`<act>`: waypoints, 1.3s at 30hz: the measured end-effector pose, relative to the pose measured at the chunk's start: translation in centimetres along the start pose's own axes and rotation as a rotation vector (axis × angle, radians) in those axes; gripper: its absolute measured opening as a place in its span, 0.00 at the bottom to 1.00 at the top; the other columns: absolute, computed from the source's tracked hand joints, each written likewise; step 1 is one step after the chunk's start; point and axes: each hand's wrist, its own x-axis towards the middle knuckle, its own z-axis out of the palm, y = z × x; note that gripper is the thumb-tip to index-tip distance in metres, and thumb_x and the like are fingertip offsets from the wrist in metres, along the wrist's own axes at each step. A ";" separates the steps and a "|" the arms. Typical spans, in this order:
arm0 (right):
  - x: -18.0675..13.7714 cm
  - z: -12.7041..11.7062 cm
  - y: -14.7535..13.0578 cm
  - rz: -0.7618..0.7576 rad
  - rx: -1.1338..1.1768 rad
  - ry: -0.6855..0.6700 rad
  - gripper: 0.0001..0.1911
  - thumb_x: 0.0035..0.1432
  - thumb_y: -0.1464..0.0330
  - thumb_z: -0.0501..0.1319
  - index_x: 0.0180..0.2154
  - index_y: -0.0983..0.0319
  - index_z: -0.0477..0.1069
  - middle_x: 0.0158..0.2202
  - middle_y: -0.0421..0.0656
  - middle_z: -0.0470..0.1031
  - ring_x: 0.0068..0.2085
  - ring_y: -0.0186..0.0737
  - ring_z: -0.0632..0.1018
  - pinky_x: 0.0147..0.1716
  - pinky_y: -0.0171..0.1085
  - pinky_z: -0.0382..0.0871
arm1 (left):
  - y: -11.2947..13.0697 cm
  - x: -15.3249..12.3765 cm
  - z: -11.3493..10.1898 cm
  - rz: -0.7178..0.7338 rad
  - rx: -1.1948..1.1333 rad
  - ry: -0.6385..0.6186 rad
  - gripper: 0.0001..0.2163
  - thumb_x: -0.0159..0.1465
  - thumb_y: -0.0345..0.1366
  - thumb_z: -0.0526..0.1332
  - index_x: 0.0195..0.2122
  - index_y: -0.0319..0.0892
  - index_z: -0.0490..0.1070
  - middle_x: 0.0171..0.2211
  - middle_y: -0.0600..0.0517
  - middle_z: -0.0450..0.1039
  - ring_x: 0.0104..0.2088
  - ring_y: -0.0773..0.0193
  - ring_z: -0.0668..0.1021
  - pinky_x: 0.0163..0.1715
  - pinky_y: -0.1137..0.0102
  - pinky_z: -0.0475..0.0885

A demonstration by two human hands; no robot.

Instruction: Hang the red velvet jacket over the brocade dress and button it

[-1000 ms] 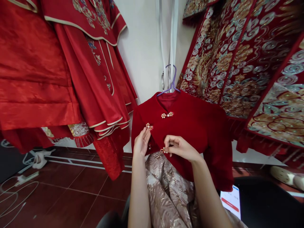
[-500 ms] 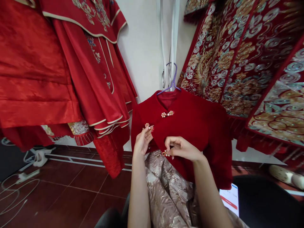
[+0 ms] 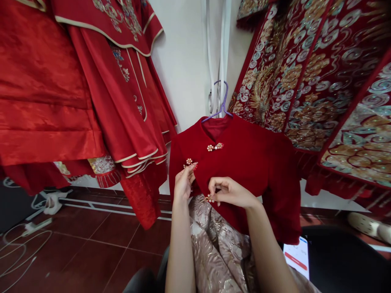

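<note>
A dark red velvety jacket hangs in front of me on a purple hanger. At its collar, a beaded flower clasp is fastened. My left hand pinches the jacket's front edge beside a second flower clasp, which its fingers partly cover. Lower down, my right hand has thumb and finger closed on a beaded flower clasp with a loop at the edge of the other front panel. The jacket's lower front is parted between the hands.
Red garments with pale trim hang at left, and a heavily embroidered garment at right. Shiny patterned fabric covers my lap. A lit phone lies by a black seat. Cables and a rack bar are low at left.
My right hand has shifted slightly left with the lower clasp, toward the left hand. My left hand has barely moved and still pinches the jacket edge.
</note>
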 end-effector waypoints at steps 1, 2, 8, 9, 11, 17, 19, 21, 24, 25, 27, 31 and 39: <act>0.0 0.1 0.0 0.004 -0.005 0.005 0.06 0.49 0.74 0.63 0.27 0.63 0.65 0.26 0.37 0.67 0.28 0.30 0.68 0.25 0.30 0.67 | -0.1 0.0 0.0 0.005 -0.003 0.004 0.07 0.57 0.32 0.63 0.35 0.38 0.78 0.38 0.47 0.80 0.32 0.70 0.79 0.34 0.77 0.71; 0.1 0.1 0.0 0.008 -0.009 0.008 0.06 0.49 0.74 0.63 0.27 0.63 0.65 0.26 0.37 0.67 0.28 0.30 0.68 0.25 0.30 0.67 | -0.2 0.1 -0.1 0.008 -0.006 0.009 0.07 0.57 0.32 0.63 0.35 0.38 0.78 0.37 0.47 0.80 0.32 0.70 0.79 0.34 0.76 0.71; -0.2 -0.3 0.1 0.017 -0.009 -0.015 0.06 0.50 0.74 0.63 0.28 0.63 0.66 0.26 0.37 0.68 0.28 0.29 0.69 0.25 0.29 0.68 | 0.4 -0.5 0.0 -0.019 0.018 -0.072 0.10 0.56 0.39 0.66 0.36 0.39 0.77 0.33 0.48 0.79 0.29 0.69 0.78 0.31 0.75 0.70; -0.3 -0.5 0.1 0.020 -0.004 -0.031 0.06 0.50 0.74 0.63 0.28 0.63 0.66 0.27 0.37 0.68 0.29 0.29 0.70 0.25 0.29 0.68 | 0.7 -0.6 0.3 -0.011 0.041 -0.095 0.12 0.57 0.42 0.65 0.36 0.39 0.77 0.33 0.48 0.79 0.29 0.68 0.78 0.30 0.75 0.70; -0.7 -0.9 0.3 0.026 0.006 -0.072 0.06 0.50 0.73 0.64 0.29 0.64 0.66 0.28 0.37 0.69 0.29 0.29 0.70 0.26 0.29 0.68 | 1.3 -0.9 1.3 0.084 0.132 -0.129 0.15 0.59 0.47 0.62 0.38 0.40 0.77 0.36 0.48 0.79 0.32 0.66 0.78 0.33 0.73 0.71; -1.2 -1.4 0.5 0.041 -0.002 -0.105 0.07 0.51 0.71 0.65 0.29 0.64 0.67 0.28 0.38 0.71 0.29 0.29 0.72 0.27 0.29 0.69 | 2.6 0.0 5.8 0.681 0.829 -0.235 0.11 0.63 0.40 0.59 0.44 0.47 0.76 0.42 0.49 0.76 0.42 0.61 0.75 0.45 0.66 0.67; -1.3 -1.5 0.4 0.046 -0.001 -0.101 0.07 0.51 0.70 0.65 0.29 0.64 0.67 0.28 0.38 0.71 0.29 0.29 0.72 0.27 0.30 0.69 | 3.2 0.7 6.7 0.773 1.081 -0.254 0.11 0.64 0.40 0.58 0.45 0.48 0.76 0.38 0.49 0.75 0.39 0.60 0.73 0.45 0.64 0.67; -1.4 -1.6 0.3 0.052 -0.001 -0.107 0.08 0.51 0.69 0.66 0.29 0.64 0.67 0.28 0.38 0.72 0.29 0.29 0.72 0.28 0.30 0.69 | 4.2 1.2 7.2 0.826 1.259 -0.296 0.11 0.64 0.41 0.58 0.43 0.48 0.76 0.35 0.48 0.73 0.38 0.59 0.72 0.45 0.62 0.66; -1.6 -1.7 0.1 0.064 -0.018 -0.122 0.09 0.51 0.67 0.66 0.30 0.64 0.68 0.29 0.39 0.72 0.29 0.29 0.73 0.29 0.31 0.68 | 5.8 1.7 7.6 0.936 1.404 -0.415 0.10 0.64 0.41 0.58 0.39 0.46 0.77 0.37 0.48 0.71 0.40 0.57 0.70 0.45 0.61 0.64; -1.6 -1.8 0.1 0.067 -0.026 -0.124 0.09 0.51 0.67 0.66 0.29 0.64 0.68 0.29 0.39 0.72 0.30 0.29 0.73 0.29 0.31 0.68 | 6.2 1.9 7.8 0.970 1.438 -0.466 0.09 0.63 0.40 0.59 0.38 0.45 0.76 0.38 0.48 0.71 0.41 0.57 0.69 0.46 0.61 0.64; -1.7 -1.9 0.0 0.072 -0.036 -0.120 0.09 0.51 0.67 0.66 0.29 0.63 0.68 0.29 0.38 0.72 0.30 0.30 0.73 0.30 0.32 0.68 | 6.8 2.1 8.2 1.024 1.486 -0.568 0.07 0.62 0.38 0.59 0.36 0.44 0.75 0.40 0.48 0.71 0.43 0.57 0.68 0.48 0.59 0.61; -1.9 -2.2 0.1 0.057 -0.035 -0.100 0.10 0.51 0.66 0.66 0.29 0.63 0.68 0.29 0.38 0.72 0.30 0.30 0.72 0.30 0.31 0.68 | 6.9 2.7 8.8 1.090 1.504 -0.739 0.05 0.62 0.34 0.57 0.35 0.44 0.71 0.33 0.51 0.72 0.41 0.59 0.69 0.58 0.55 0.51; -1.7 -2.5 0.3 0.049 -0.091 0.040 0.13 0.52 0.61 0.66 0.33 0.64 0.70 0.30 0.40 0.72 0.30 0.30 0.72 0.29 0.32 0.71 | 5.7 3.5 8.5 1.102 1.395 -0.620 0.07 0.64 0.35 0.52 0.33 0.44 0.68 0.32 0.49 0.72 0.41 0.57 0.71 0.63 0.53 0.43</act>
